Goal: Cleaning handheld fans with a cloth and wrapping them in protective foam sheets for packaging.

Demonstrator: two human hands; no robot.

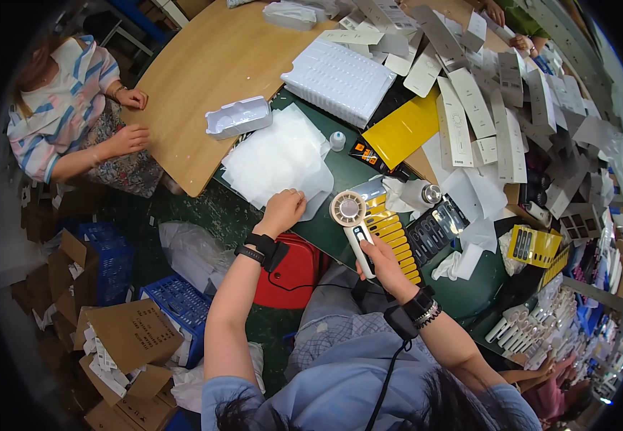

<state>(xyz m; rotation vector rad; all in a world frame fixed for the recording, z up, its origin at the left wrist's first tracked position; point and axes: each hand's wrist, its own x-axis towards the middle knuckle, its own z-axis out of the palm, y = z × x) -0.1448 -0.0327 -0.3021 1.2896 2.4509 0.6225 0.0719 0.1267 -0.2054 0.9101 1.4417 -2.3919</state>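
Note:
My right hand (385, 263) is wrapped around the white handle of a small handheld fan (348, 208), whose round head points away from me. My left hand (285, 210) has its fingers curled at the near edge of a pile of thin white sheets (275, 154), pinching a sheet there; the fingertips are partly hidden. Beside the fan lies a yellow strip sheet (395, 241) with dark labels, and to its right a black sheet of dark panels (437, 231). A small white bottle (337, 141) stands just right of the pile.
Stacked white plastic trays (337, 82) stand behind, with one clear tray (238, 118) at left. White boxes (455, 129) heap up at the back right. Several fans (520, 330) lie at the lower right. A person (74, 108) sits at the wooden table (204, 65). Cartons (128, 330) and a red stool (290, 273) are below.

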